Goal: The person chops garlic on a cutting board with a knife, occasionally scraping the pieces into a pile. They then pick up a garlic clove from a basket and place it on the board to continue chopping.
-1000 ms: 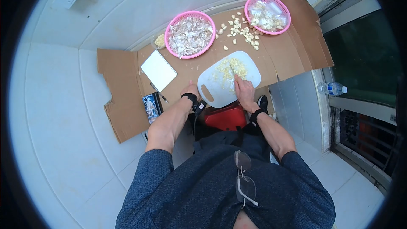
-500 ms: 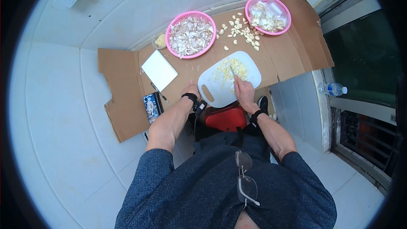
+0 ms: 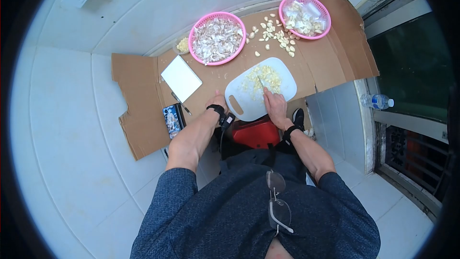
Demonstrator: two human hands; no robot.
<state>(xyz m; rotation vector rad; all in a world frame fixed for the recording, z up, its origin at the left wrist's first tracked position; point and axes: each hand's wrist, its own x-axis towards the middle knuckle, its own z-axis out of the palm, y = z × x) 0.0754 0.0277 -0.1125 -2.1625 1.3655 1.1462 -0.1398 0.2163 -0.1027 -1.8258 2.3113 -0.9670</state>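
Note:
My right hand [image 3: 275,107] is closed round the handle of a knife [image 3: 261,82]. Its thin blade reaches into chopped garlic [image 3: 270,77] spread over the upper part of a white cutting board [image 3: 249,109]. Close to the board's left end, my left hand [image 3: 218,100] rests on the cardboard, and its fingers are mostly hidden. Whole peeled garlic cloves [image 3: 282,41] lie scattered beyond the board. Garlic skins fill a pink basket [image 3: 191,50] at the back. A small clear bowl of minced garlic [image 3: 182,45] stands to its left.
Another pink basket [image 3: 328,24] at the back right holds bagged garlic. On the left lie a notebook [image 3: 181,78], a pen [image 3: 181,103] and a phone [image 3: 171,120]. Cardboard [image 3: 335,64] covers the work surface. A water bottle [image 3: 377,101] is at the right, a red stool [image 3: 256,134] below.
The knife and my right hand have shifted slightly on the board, with the blade still among the chopped garlic. My left hand stays beside the board.

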